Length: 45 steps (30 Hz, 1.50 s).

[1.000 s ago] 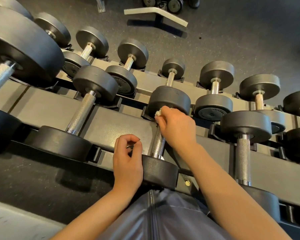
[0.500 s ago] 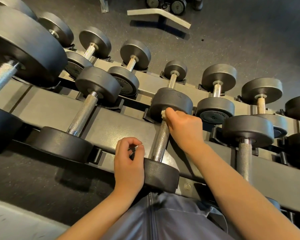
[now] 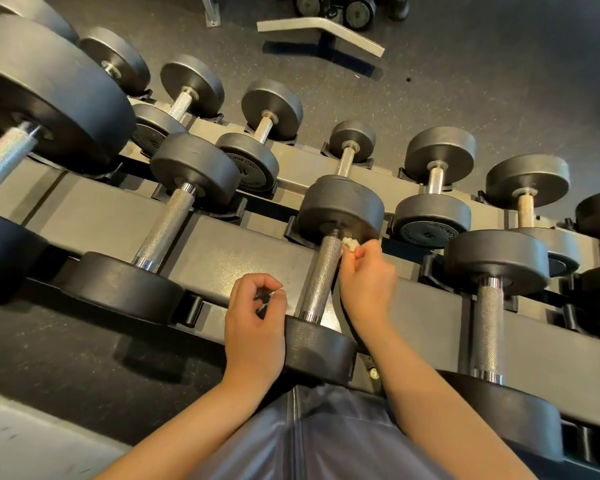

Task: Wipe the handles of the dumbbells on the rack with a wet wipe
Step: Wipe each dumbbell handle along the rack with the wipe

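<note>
Rack (image 3: 243, 244): grey tiered steel frame running across the view, with rows of black-headed dumbbells cradled on it; dark gym floor beyond.
Dumbbell in hand (image 3: 340, 209): sits in the near row, straight ahead of the person, far head up, near head low by the torso.
Handle (image 3: 321, 275): knurled metal bar between those two heads, bare along most of its length.
Right hand (image 3: 368, 282): just right of the handle, fingers curled, pinching the wipe at the fingertips.
Left hand (image 3: 255, 317): beside the near head, fingers loosely curled; something small shows between thumb and fingers, but I cannot tell what it is or whether it is held.
Wet wipe (image 3: 349, 244): small white wad, pressed to the top right of the handle next to the far head.
Risk, coverage: the wad is small and meets one side only, so the underside and left face of the handle could be missed.
Risk, grip: a fingertip pinch on rough knurling could snag and pull the wipe loose.
Risk, knuckles: they could scrape the far head at the stroke's end.
</note>
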Available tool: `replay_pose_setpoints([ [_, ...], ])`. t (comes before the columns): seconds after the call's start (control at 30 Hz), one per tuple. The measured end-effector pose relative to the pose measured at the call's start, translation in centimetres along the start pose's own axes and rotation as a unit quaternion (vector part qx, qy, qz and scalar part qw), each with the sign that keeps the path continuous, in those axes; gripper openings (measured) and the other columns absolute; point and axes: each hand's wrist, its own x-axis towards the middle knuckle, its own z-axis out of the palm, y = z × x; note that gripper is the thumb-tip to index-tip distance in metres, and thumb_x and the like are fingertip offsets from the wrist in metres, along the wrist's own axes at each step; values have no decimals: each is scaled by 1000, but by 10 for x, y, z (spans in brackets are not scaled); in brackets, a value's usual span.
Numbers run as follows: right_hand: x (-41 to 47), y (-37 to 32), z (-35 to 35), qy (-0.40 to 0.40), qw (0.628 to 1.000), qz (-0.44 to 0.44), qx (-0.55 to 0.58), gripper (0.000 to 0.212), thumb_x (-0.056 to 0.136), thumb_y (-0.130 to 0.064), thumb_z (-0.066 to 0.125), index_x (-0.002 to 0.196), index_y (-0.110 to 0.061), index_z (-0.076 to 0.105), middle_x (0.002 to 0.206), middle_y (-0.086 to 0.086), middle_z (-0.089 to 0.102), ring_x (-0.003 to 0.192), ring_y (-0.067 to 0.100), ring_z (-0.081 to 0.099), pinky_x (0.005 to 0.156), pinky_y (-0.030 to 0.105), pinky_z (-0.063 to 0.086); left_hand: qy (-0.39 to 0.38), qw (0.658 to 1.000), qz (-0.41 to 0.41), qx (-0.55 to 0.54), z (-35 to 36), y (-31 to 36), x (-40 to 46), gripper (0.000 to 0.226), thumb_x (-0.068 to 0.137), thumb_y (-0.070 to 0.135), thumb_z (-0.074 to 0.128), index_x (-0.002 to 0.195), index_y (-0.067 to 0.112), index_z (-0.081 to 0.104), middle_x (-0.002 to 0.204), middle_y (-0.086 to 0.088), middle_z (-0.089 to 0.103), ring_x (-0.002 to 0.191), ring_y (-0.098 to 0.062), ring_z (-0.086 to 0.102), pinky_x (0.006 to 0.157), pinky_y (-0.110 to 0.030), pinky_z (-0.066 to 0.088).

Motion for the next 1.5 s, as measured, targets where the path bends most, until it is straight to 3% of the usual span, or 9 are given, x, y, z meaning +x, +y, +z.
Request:
replay_pose_setpoints([
  [0.17, 1, -1, -3, 33, 996, 0, 81, 15, 95, -24, 56, 82, -17, 51, 66, -2, 57, 59, 13, 52, 54, 24, 36, -5, 1000, -7, 4, 1, 1, 0, 19, 89, 6, 58, 86, 24, 57, 91, -3, 58, 86, -20, 57, 80, -32, 44],
  [0.33, 22, 1, -23, 102, 931, -316, -148, 20, 91, -19, 53, 74, -10, 59, 57, 3, 55, 44, 18, 49, 46, 22, 33, -9, 1000, -1, 4, 1, 4, -3, 18, 90, 5, 58, 87, 23, 57, 90, -1, 58, 86, -15, 56, 84, -30, 45],
  [0.5, 19, -32, -34, -22, 883, -379, -276, 23, 71, -7, 77, 90, -9, 64, 78, 8, 61, 60, 24, 59, 45, 26, 36, 0, 1000, 26, 4, 0, 1, -1, 16, 92, 11, 57, 86, 26, 56, 89, 1, 58, 85, -16, 57, 83, -33, 46],
  [0.67, 19, -68, -49, -181, 760, -398, -481, 42, 94, -16, 52, 134, -9, 43, 125, 11, 47, 101, 25, 56, 64, 32, 36, 0, 999, 50, -6, -4, -4, 0, 6, 84, 26, 54, 89, 26, 56, 90, -1, 59, 86, -21, 59, 82, -39, 50],
  [0.83, 22, -82, -42, -225, 708, -383, -549, 36, 94, -17, 55, 128, -9, 50, 121, 12, 50, 105, 29, 58, 65, 34, 37, -6, 998, 59, -12, -1, -5, 0, 11, 83, 33, 53, 91, 25, 56, 91, -2, 58, 87, -23, 59, 83, -44, 50],
  [1.07, 28, -36, -53, -165, 873, -371, -269, 32, 93, -17, 53, 125, -18, 52, 105, 5, 61, 85, 25, 64, 65, 31, 49, 2, 999, 51, -13, -1, -2, 0, 6, 83, 24, 54, 89, 26, 55, 92, -2, 58, 89, -20, 58, 85, -39, 50],
  [1.23, 8, -22, -38, -92, 978, -188, -17, 18, 96, -28, 53, 110, -24, 63, 94, -4, 64, 82, 5, 58, 66, 11, 38, -1, 999, 44, -10, -1, -3, 0, 7, 83, 24, 53, 88, 27, 57, 91, -1, 59, 88, -22, 59, 84, -41, 50],
  [1.37, 1, -17, -31, -124, 977, -19, 173, 10, 93, -31, 56, 87, -23, 59, 77, -12, 57, 70, -3, 53, 64, 12, 42, -12, 999, 51, -2, -1, -1, 0, 8, 83, 23, 52, 88, 27, 57, 92, -1, 59, 90, -16, 57, 85, -34, 47],
  [1.5, -2, -13, -36, -221, 947, -6, 234, 10, 90, -22, 62, 83, -24, 56, 87, -12, 56, 78, 2, 53, 67, 18, 42, -18, 999, 50, -2, -1, -1, -1, 8, 83, 23, 51, 88, 27, 57, 91, -1, 59, 89, -16, 57, 83, -31, 46],
])
